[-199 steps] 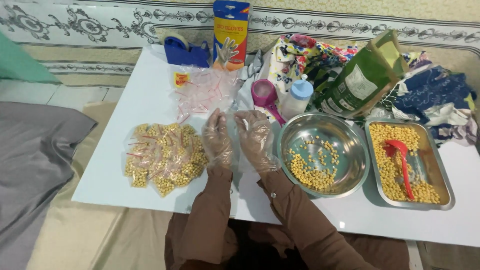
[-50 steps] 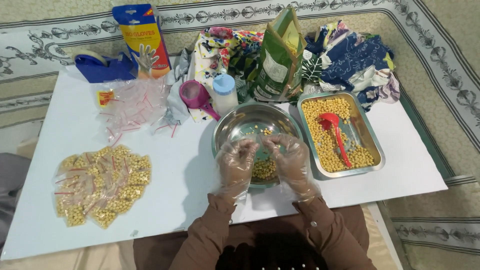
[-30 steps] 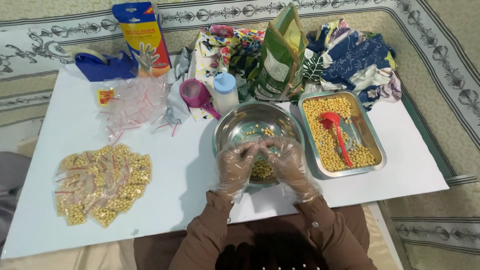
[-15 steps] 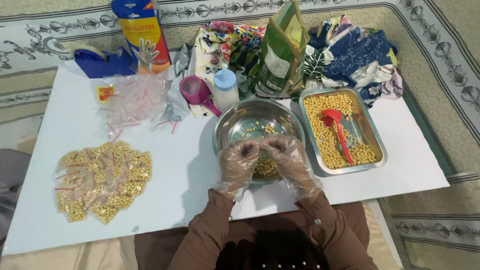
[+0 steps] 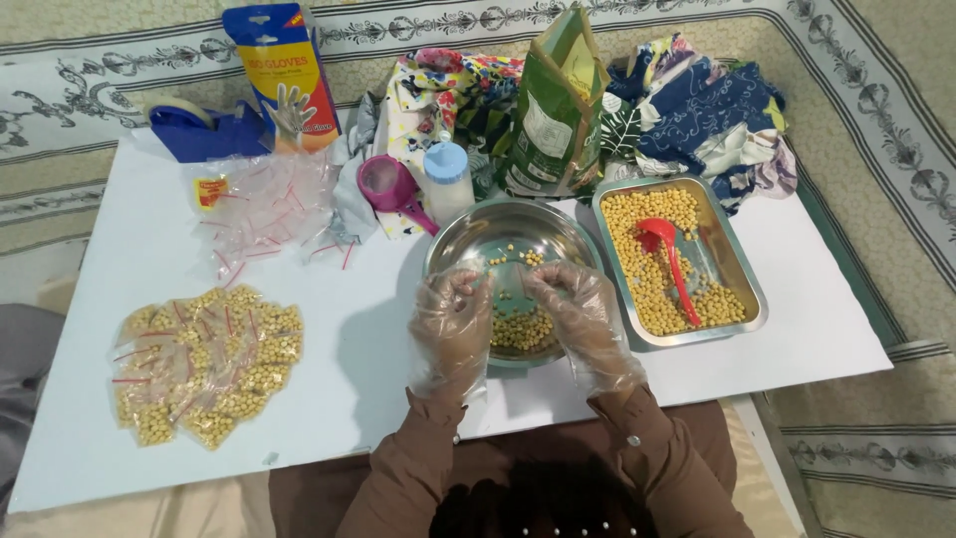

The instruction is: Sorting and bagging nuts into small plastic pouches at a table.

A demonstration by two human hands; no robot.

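Both my gloved hands, left hand [image 5: 453, 324] and right hand [image 5: 583, 319], hover over the steel bowl [image 5: 458, 244] of yellow beans [image 5: 523, 327], fingers [image 5: 468, 287] pinched on something too small to tell. Beans seem light, hard, slippery; best pinched few at a time.

We see a low white counter [image 5: 119, 229] filling most of the view, its far edge toward twelve o'clock. Under it lies a beige carpet [image 5: 896, 90] with a pale ornamental border [image 5: 90, 85] that runs along twelve o'clock and slants down toward four o'clock. A grey cloth [image 5: 25, 349] lies at nine o'clock. Light is soft and even, casting faint shadows.
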